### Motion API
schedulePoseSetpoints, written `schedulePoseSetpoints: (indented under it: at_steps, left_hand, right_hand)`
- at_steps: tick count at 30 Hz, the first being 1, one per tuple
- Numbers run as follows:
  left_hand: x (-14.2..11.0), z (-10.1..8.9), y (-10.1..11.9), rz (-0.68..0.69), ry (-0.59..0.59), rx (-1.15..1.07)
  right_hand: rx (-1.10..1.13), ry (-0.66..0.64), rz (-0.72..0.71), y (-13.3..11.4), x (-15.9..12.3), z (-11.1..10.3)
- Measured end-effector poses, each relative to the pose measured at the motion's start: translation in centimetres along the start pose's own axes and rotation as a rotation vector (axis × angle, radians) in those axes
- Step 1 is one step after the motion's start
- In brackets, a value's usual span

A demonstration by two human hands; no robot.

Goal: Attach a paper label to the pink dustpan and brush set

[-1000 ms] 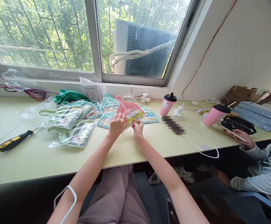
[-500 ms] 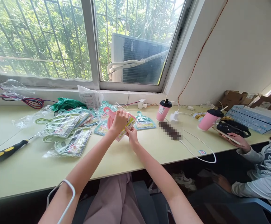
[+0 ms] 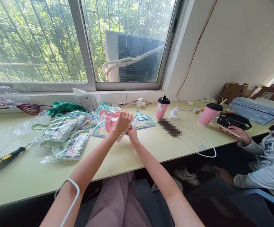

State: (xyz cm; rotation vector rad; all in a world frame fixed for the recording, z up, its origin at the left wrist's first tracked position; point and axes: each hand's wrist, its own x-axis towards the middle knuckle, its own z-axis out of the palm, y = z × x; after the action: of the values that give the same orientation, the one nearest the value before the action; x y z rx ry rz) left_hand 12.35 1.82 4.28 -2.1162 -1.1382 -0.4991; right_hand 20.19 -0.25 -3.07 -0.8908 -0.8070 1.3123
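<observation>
A pink mini dustpan-and-brush set [image 3: 109, 123] with a looped handle and a printed card is held above the table in front of me. My left hand [image 3: 123, 122] is closed over its upper right part, hiding much of the card. At the lower right edge, my right hand [image 3: 132, 133] pinches it with thumb and fingers. Close behind lies a turquoise dustpan set [image 3: 144, 121], and another turquoise one [image 3: 99, 131] lies partly under the pink one. Left of my hands, several green sets in clear wrap, such as this green dustpan set [image 3: 73, 146], are piled up.
A yellow-and-black screwdriver [image 3: 6, 160] lies at the left. Pink cups, one of them this lidded cup [image 3: 162, 108], a white cable [image 3: 196, 151] and blue boxes [image 3: 252, 108] are at the right. A seated person's hand [image 3: 239, 134] holds a phone.
The pink dustpan set has turned in my hands, so its yellow card shows less and more clear wrap shows. My view has shifted slightly. Both hands keep their hold.
</observation>
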Motion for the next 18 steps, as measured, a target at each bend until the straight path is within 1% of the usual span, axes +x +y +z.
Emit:
schedulePoseSetpoints:
  at_steps: [2, 4, 7, 8, 10, 11, 13, 16, 17, 18]
  left_hand:
    - [0.2, 0.2, 0.0, -0.027, 0.004, -0.014]
    - [0.4, 0.3, 0.1, 0.005, 0.006, -0.066]
    - [0.0, 0.4, 0.6, 0.084, -0.013, -0.158]
    - [-0.3, 0.5, 0.9, 0.087, -0.019, -0.192]
    - [-1.0, 0.5, 1.3, 0.044, -0.004, -0.276]
    - [-1.5, 0.5, 1.4, 0.006, 0.024, -0.327]
    - [-2.7, 0.6, 1.6, -0.106, 0.129, -0.440]
    - [-4.6, 1.3, 1.6, -0.388, 0.313, -0.661]
    - [-5.1, 1.7, 1.6, -0.495, 0.334, -0.776]
    - [-5.6, 2.1, 1.6, -0.595, 0.314, -0.922]
  right_hand:
    - [-0.001, -0.045, -0.005, 0.0, 0.0, 0.0]
    - [0.010, -0.063, -0.011, 0.1, 0.0, 0.0]
    - [0.037, -0.026, -0.043, 0.3, 0.0, -0.1]
    - [0.051, -0.011, -0.057, 0.3, 0.1, -0.2]
    - [0.098, 0.006, -0.077, 0.1, 0.1, -0.3]
    - [0.131, 0.017, -0.081, 0.0, 0.1, -0.4]
    - [0.214, 0.059, -0.086, -0.4, 0.2, -0.6]
    - [0.342, 0.142, -0.099, -0.9, 0.7, -1.0]
    - [0.373, 0.164, -0.103, -1.0, 0.9, -1.2]
    - [0.396, 0.183, -0.106, -1.0, 1.0, -1.3]
